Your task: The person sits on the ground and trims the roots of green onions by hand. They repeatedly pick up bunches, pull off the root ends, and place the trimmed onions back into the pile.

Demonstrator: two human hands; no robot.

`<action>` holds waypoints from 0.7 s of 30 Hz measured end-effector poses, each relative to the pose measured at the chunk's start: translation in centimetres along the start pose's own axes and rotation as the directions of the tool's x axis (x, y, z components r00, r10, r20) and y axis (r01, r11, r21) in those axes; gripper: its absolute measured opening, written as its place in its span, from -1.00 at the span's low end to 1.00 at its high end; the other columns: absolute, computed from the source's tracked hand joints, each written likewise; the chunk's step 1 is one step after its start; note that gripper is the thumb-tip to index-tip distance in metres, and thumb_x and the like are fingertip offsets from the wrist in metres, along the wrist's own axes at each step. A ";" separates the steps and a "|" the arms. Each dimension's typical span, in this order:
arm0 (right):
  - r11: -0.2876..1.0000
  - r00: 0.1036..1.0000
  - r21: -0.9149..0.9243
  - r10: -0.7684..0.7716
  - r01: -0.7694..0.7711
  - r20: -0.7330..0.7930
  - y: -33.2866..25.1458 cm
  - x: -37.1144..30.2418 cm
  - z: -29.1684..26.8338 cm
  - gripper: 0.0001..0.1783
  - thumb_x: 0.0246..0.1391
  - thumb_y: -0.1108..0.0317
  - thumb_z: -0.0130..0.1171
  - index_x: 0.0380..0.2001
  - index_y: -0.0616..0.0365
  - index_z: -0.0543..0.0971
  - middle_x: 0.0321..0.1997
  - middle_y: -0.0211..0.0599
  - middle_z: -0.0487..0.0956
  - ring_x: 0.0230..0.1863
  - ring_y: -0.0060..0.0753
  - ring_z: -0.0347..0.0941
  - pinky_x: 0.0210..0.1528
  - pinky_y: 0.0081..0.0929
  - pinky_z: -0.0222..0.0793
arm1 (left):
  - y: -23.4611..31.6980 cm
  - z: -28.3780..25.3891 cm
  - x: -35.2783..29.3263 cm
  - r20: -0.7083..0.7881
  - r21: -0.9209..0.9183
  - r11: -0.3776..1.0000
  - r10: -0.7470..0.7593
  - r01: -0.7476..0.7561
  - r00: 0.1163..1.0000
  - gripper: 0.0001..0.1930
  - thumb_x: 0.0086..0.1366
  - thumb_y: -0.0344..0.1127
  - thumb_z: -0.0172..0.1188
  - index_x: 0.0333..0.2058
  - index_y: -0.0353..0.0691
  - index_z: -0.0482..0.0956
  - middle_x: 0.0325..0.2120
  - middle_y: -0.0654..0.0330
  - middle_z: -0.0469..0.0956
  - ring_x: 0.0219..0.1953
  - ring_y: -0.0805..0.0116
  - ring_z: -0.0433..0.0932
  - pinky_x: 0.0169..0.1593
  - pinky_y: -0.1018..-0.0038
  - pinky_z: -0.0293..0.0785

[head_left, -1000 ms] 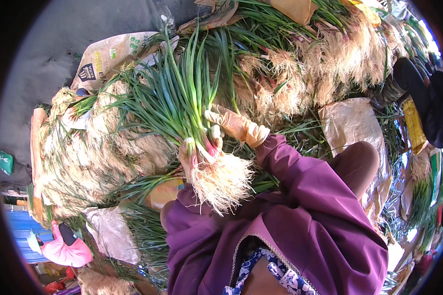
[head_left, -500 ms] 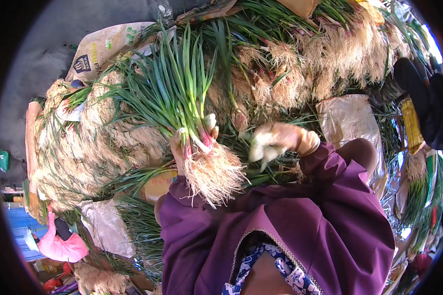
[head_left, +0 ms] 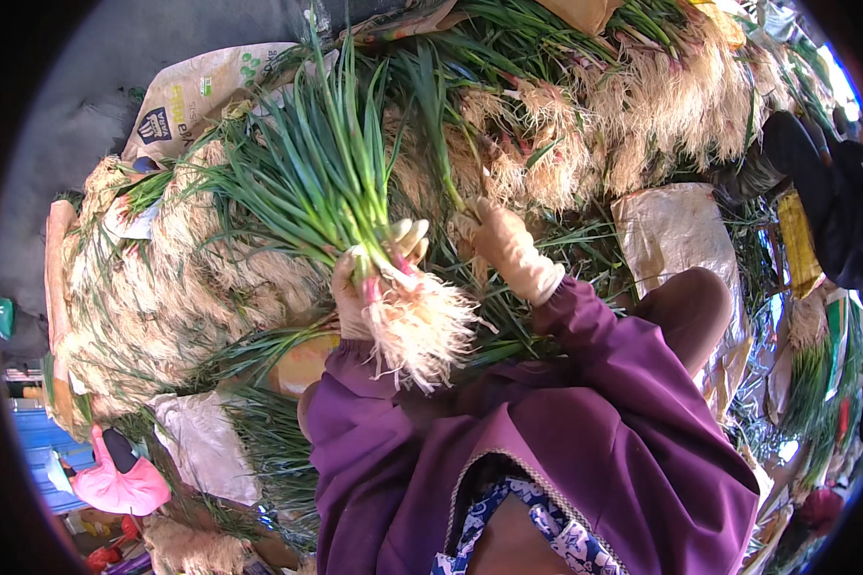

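Note:
My left hand (head_left: 351,297), in a pale glove, is closed round a bunch of spring onions (head_left: 369,225). Their green leaves point up and to the left, and the pale roots hang toward my lap. To its right, my right hand (head_left: 499,240), also gloved, is closed at the lower end of another spring onion (head_left: 443,177) at the near side of the pile. My glove partly hides that plant's root end.
Heaped spring onions with long roots (head_left: 662,105) stretch across the far side and the left (head_left: 201,268). A pale sack (head_left: 676,235) lies to the right, a printed sack (head_left: 197,101) at the far left. A person in pink (head_left: 125,479) is at the lower left.
My right hand, blurred before and nearer my body, has moved left and away from me onto a spring onion at the pile. The held bunch has tilted slightly left.

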State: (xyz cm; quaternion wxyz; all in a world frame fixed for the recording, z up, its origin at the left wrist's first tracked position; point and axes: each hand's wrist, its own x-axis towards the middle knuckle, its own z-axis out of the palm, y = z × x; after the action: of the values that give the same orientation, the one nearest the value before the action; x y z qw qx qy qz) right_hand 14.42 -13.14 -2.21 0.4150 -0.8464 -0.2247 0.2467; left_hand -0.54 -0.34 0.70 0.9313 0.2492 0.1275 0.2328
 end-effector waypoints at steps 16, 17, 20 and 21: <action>0.956 0.992 0.284 -0.098 0.073 0.076 -1.1 -0.3 -3.2 -0.59 0.22 0.01 0.06 -0.24 0.19 0.58 -0.58 -0.30 0.54 -0.55 -0.57 0.48 -0.47 -0.45 0.40 | -0.5 0.5 -0.6 0.073 -0.047 0.970 -0.237 0.240 0.969 -0.42 0.17 0.01 0.07 0.04 -0.32 0.40 -0.09 -0.06 0.52 -0.13 0.05 0.54 -0.01 0.11 0.48; 0.959 0.974 0.232 -0.192 0.160 0.123 -2.6 0.1 -3.4 -0.55 0.21 -0.02 0.07 -0.17 0.18 0.58 -0.51 -0.24 0.58 -0.50 -0.52 0.50 -0.40 -0.42 0.43 | -0.5 0.5 -0.5 0.060 -0.018 0.973 -0.228 0.230 0.972 -0.38 0.13 0.02 0.10 0.05 -0.35 0.38 -0.08 -0.06 0.51 -0.16 0.05 0.54 -0.03 0.13 0.50; 0.980 0.965 0.139 -0.166 0.140 0.201 -5.7 1.0 -1.9 -0.61 0.22 0.06 0.05 -0.18 0.20 0.55 -0.49 -0.26 0.59 -0.47 -0.46 0.49 -0.35 -0.45 0.43 | -0.6 0.1 -0.8 -0.116 0.037 0.973 -0.220 0.226 0.969 -0.47 0.13 0.01 0.09 -0.07 -0.33 0.42 -0.25 -0.08 0.54 -0.26 0.02 0.55 -0.16 0.12 0.53; 0.979 0.966 0.139 -0.177 0.152 0.191 -6.0 1.0 -1.4 -0.67 0.24 0.14 0.02 -0.24 0.22 0.53 -0.54 -0.30 0.56 -0.51 -0.51 0.46 -0.39 -0.48 0.40 | -0.8 0.0 -0.8 -0.150 0.019 0.980 -0.194 0.199 0.969 -0.49 0.14 0.01 0.09 -0.10 -0.32 0.43 -0.29 -0.07 0.54 -0.29 0.02 0.55 -0.18 0.11 0.53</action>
State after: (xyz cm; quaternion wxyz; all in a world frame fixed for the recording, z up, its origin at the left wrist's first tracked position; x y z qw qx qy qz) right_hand 14.92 -10.05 3.17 0.4604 -0.7682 -0.3198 0.3093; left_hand -0.95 -1.32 0.36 0.9334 0.2335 0.2240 0.1550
